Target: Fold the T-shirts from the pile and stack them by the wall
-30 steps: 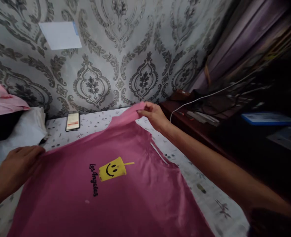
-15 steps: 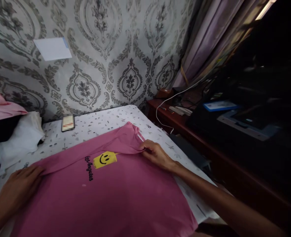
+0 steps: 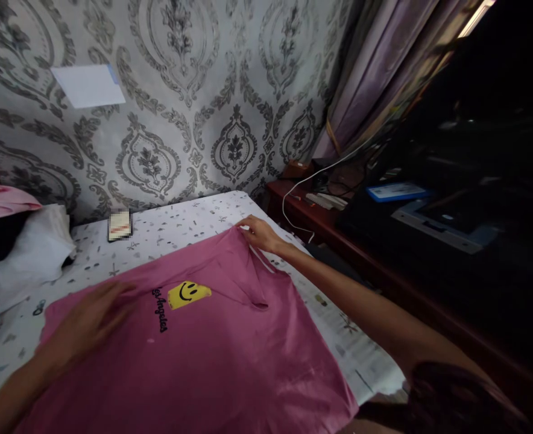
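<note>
A pink shirt [image 3: 203,355] lies spread over the white patterned bed cover [image 3: 194,214], with a yellow smiley print and "Los Angeles" lettering on its front. My right hand [image 3: 260,234] pinches the shirt's far corner, fingers closed on the cloth. Folds run from that corner toward the print. Over the left part of the shirt is my left hand [image 3: 92,310], slightly blurred, its fingers apart and nothing held in them.
A small pixelated item [image 3: 120,225] rests near the wall. White and pink clothes [image 3: 35,247] are piled at left. On the right, a red-brown wooden surface [image 3: 287,191] carries a white cable [image 3: 285,208], with a blue-edged object [image 3: 397,191] beyond.
My right hand has moved up and away to the shirt's far corner, and the fold it held has dropped. My left hand has shifted right from the shirt's left edge, fingers now spread.
</note>
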Demonstrator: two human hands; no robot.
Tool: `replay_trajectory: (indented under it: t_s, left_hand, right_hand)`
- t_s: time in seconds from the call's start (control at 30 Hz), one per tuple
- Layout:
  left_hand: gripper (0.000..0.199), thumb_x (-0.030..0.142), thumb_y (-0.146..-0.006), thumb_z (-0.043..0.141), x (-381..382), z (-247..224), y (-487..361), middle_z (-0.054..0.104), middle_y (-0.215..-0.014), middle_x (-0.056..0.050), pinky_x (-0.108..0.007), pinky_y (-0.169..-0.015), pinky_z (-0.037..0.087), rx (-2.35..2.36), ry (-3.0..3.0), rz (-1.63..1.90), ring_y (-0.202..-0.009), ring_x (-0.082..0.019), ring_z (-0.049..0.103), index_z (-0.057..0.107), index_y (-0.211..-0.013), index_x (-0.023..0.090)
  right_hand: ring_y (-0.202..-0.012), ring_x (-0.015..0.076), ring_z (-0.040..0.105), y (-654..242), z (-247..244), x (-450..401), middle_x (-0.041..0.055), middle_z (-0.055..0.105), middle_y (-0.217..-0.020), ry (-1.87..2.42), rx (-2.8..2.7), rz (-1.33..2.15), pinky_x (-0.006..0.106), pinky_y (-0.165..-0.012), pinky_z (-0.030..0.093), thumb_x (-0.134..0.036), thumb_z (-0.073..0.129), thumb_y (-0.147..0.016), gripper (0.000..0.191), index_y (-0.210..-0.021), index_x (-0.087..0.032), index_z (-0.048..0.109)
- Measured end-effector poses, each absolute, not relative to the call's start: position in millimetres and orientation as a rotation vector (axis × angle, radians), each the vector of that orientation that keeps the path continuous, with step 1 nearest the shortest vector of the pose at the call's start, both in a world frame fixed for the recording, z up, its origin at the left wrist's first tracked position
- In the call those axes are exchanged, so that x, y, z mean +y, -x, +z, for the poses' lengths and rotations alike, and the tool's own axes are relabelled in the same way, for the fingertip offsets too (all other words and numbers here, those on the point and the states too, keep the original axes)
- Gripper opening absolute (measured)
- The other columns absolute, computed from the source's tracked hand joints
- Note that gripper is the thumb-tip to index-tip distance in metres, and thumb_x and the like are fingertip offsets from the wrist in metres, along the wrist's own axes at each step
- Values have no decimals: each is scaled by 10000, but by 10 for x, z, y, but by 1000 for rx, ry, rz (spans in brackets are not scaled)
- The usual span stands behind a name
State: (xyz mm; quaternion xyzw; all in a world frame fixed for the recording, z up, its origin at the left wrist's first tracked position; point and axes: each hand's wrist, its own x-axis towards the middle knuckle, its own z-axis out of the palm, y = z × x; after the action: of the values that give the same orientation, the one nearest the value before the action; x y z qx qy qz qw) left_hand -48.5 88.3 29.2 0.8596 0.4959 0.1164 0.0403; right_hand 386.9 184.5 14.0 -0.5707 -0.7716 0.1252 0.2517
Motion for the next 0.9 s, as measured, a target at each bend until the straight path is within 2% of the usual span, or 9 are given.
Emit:
replay_trajectory:
  t_s: [0.07,0.13,0.23,0.3,0.4,0.5,0.6,0.83,0.9]
  left_hand:
    - [368,409,-972,399,931,364,-137,668,-1252,-73,-378,-969,501,1225,-2659,332,-1129,-233,623,589,-1248,258]
    - [368,290,-963,416,971,378,-733,633,-1304,-98,-407,-1015,471,1002,-2742,294,-1187,-241,581,563,-1296,234]
    - [465,160,-894,502,1026,329,-1381,592,-1342,-105,-521,-1141,325,740,-2869,140,-1280,-267,511,527,-1352,236]
    - [429,134,-882,525,1056,299,-1593,629,-1242,-101,-537,-1124,320,688,-2899,52,-1212,-269,550,563,-1299,225]
    - [241,119,-917,493,1055,301,-1637,676,-1001,-60,-450,-997,409,653,-2915,-20,-979,-228,626,633,-1089,211]
    - [156,149,-949,484,971,319,-1523,667,-878,-21,-389,-882,420,540,-2957,-29,-829,-202,619,618,-975,224]
    - [117,162,-945,509,867,285,-1416,653,-855,-18,-371,-839,396,478,-3012,-24,-780,-193,599,605,-958,227]
    - [193,136,-942,486,815,211,-1442,642,-833,1,-380,-854,378,495,-3074,15,-741,-173,583,609,-1053,235]
    - [183,134,-929,494,783,282,-1477,649,-831,-2,-393,-866,389,504,-3051,-23,-734,-174,591,620,-1021,230]
  right_hand:
    - [-981,207,640,-3842,100,2184,115,671,-1190,1618,-2192,335,327,-915,466,-60,529,-820,421,-1191,-170,694]
    - [-978,208,642,-3833,50,2404,91,697,-1140,1638,-2252,370,301,-900,461,-19,559,-750,461,-1149,-184,720]
    - [-898,202,648,-3873,-50,2542,49,732,-982,1637,-2248,396,263,-801,458,5,567,-677,399,-968,-191,756]
    - [-817,187,637,-3924,-125,2563,36,729,-905,1637,-2210,404,250,-723,445,-13,567,-676,312,-876,-179,740]
    - [-750,161,608,-4001,-229,2573,20,708,-840,1628,-2122,419,234,-662,421,-56,574,-703,208,-828,-169,696]
    - [-732,143,597,-4050,-303,2602,4,686,-800,1610,-2034,455,220,-650,419,-71,577,-713,160,-805,-169,665]
    - [-729,136,599,-4075,-341,2641,-5,672,-768,1584,-1980,500,213,-655,427,-66,583,-701,139,-760,-174,646]
    - [-684,132,582,-4078,-363,2656,-16,647,-722,1569,-1918,548,214,-633,425,-63,589,-681,134,-722,-186,623]
    - [-682,131,577,-4070,-355,2646,-19,639,-717,1571,-1915,544,215,-634,423,-62,586,-683,134,-720,-188,612]
